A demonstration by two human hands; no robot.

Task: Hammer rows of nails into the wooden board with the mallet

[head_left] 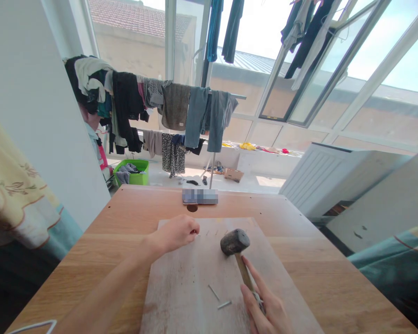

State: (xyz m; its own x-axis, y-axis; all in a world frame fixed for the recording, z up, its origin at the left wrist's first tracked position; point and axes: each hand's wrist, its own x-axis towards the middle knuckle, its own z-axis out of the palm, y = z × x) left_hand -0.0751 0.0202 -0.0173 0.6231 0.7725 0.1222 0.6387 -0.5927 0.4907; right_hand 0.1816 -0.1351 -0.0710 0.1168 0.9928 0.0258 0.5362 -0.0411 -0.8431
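Note:
My right hand (264, 301) is wrapped round the wooden handle of a mallet (235, 242) with a dark, blocky head. The mallet head is above the pale wooden board (181, 278), to the right of my left hand (183, 229). At the board's far part, the fingers of that left hand are pinched together on a thin nail (198, 234), mostly hidden by them. Just right of it, several thin nails (216, 231) stand upright in a row in the board. Two loose pieces, a thin nail (213, 292) and a thicker metal pin (225, 305), lie nearer to me.
The board lies on a wood-grain table (296, 241). At the table's far edge is a blurred flat object (199, 196) beside a round dark hole (192, 208). Beyond stand a clothes rack with laundry (176, 106) and a green basket (139, 178). Curtains hang on both sides.

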